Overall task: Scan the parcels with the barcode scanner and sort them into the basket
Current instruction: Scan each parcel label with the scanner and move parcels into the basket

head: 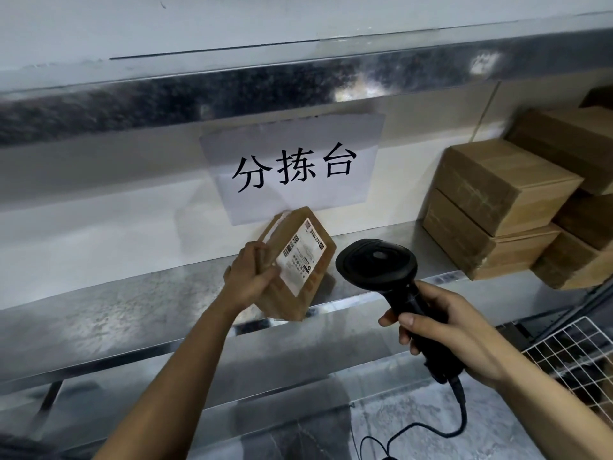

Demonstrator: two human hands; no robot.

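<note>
Head view: left hand (pixel 247 275) grips the tilted parcel (pixel 292 300), shipping label (pixel 300 257) upward; right hand (pixel 454 330) clasps the barcode scanner (pixel 376 263) just right of the parcel.

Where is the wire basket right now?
In the head view, the white wire basket sits at the lower right edge, just right of the right hand gripping the scanner and below the stacked cardboard boxes.

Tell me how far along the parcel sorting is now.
Done: unclear; the wire basket shows too little. In hand: the left hand holds a labelled parcel, the right hand aims the barcode scanner at it. Left: drop this parcel in; stacked boxes wait on the shelf.
</note>
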